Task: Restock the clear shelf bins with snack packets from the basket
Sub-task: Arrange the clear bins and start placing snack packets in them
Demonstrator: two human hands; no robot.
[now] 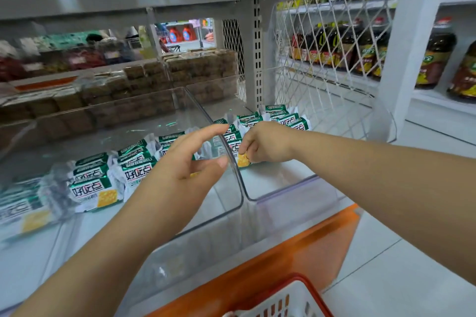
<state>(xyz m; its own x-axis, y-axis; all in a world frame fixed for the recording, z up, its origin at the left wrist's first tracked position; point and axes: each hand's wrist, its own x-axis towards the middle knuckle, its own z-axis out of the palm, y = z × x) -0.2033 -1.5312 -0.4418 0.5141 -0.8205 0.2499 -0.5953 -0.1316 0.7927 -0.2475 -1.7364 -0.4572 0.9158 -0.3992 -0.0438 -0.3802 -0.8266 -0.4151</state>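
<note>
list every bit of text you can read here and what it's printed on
"好吃点": on the green and white snack packets in the clear bins.
Smaller print under it on the packets: too blurred to read.
Labels on the dark bottles on the right shelf: too blurred to read.
Labels on the orange bottles far behind: too small to read.

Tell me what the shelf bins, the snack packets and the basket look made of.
Shelf bins: rigid clear plastic, probably acrylic; glossy, see-through, with reflections on curved walls.
Snack packets: thin glossy printed film, perhaps foil-lined; crinkled crimped ends shine.
Basket: moulded plastic, white slotted wall and red rim, matte-looking.
</note>
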